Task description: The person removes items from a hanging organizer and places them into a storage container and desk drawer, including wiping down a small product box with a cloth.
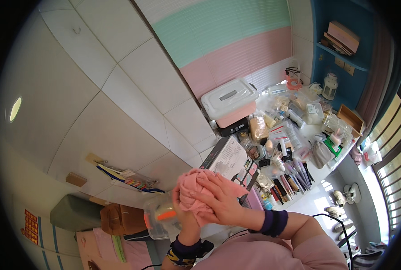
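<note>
A bunched pink cloth (195, 189) is pressed between both my hands in front of my chest. My right hand (220, 202) lies over it with the fingers spread across its folds. On the other side my left hand (183, 202) cups the cloth from below, partly covered by it. A loose end of the cloth hangs out beyond my right fingers. Whether anything is wrapped inside cannot be seen. Just behind the cloth stands a printed cardboard box (229, 157), tilted, bearing writing and pictures.
Cosmetic pencils and brushes (293, 180), bottles and plastic bags crowd the white table (313, 189). A lidded pink storage box (236, 113) stands at the back. Left of my hands is a clear plastic bin (153, 227), near a brown bag (123, 219). Shoes (335, 212) lie on the floor at right.
</note>
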A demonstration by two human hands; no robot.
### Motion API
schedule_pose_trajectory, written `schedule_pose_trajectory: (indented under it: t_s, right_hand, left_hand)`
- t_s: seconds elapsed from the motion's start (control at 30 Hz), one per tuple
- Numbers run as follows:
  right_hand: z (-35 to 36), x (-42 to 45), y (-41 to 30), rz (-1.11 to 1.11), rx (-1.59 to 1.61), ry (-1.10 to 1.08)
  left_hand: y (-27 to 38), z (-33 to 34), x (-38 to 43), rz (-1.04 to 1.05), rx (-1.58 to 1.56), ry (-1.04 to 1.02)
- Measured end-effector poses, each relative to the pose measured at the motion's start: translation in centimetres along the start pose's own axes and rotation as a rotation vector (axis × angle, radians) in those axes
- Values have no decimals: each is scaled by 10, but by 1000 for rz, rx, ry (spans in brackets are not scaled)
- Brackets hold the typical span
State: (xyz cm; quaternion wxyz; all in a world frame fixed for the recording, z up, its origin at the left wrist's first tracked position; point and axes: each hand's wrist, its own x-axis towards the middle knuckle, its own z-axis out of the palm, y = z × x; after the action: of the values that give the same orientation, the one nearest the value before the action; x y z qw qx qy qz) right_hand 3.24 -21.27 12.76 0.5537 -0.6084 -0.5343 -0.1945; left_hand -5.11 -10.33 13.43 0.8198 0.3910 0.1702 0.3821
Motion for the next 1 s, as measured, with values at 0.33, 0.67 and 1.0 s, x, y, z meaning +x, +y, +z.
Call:
schedule_pose_trajectory:
  t_s: [0.33,0.67,1.0]
  right_hand:
    - [-12,35,51,234,-133,180]
    - [37,-14,-23,-19,-62,-85]
    - [-18,18,33,247,-262,264]
  left_hand:
    - [29,-12,7,131,250,-149]
    - [45,-25,34,165,195,-82]
    - [58,-5,4,241,199,-145]
